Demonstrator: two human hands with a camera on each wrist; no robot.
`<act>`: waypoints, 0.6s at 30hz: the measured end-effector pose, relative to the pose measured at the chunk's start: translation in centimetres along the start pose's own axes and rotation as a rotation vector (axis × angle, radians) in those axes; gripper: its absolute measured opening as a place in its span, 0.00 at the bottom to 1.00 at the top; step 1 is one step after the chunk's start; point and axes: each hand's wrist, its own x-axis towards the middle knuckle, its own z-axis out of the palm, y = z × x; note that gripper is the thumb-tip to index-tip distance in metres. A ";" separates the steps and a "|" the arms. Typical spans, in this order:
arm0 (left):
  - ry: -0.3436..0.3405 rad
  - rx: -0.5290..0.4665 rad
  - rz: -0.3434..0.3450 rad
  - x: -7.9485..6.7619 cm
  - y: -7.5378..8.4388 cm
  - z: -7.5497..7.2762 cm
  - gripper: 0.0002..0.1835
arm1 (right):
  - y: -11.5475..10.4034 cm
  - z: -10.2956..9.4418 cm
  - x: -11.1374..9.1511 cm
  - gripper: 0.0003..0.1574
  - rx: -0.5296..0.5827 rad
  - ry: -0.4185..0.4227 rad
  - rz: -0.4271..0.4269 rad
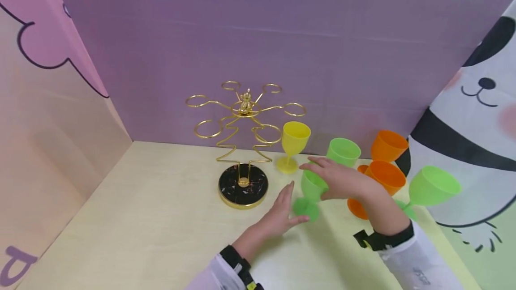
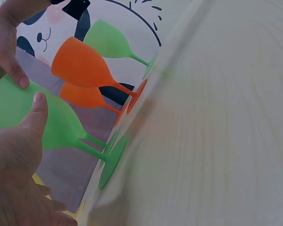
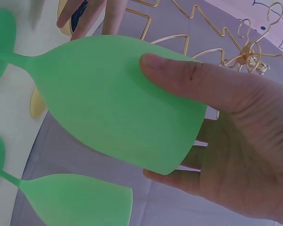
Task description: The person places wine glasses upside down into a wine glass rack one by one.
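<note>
My right hand [image 1: 342, 179] holds a green plastic goblet [image 1: 312, 187] by its bowl. In the right wrist view the thumb lies along one side of the bowl [image 3: 99, 89], with the fingers behind it near the rim. The goblet's round foot is low, close over the table. My left hand [image 1: 276, 219] reaches in from the left, fingers extended and thumb apart, beside the goblet's stem and foot. In the left wrist view that thumb overlaps the green bowl. Left of both hands stands a gold wire cup rack [image 1: 243, 113] with ring holders and a black round base [image 1: 243, 185].
A yellow goblet [image 1: 296, 138] stands right of the rack. Behind and right of my right hand are another green goblet [image 1: 343, 151], two orange goblets [image 1: 389, 146] and a further green one [image 1: 433, 186]. A purple backdrop [image 1: 250, 26] rises along the table's far edge.
</note>
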 end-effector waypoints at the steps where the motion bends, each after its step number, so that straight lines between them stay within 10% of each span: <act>1: 0.000 -0.001 0.000 0.0 0.0 0.0 0.54 | 0.0 0.0 0.0 0.53 -0.001 0.002 -0.003; 18: 0.026 -0.054 0.048 -0.5 -0.5 -1.9 0.56 | 1.1 0.3 -1.9 0.51 0.083 0.085 0.090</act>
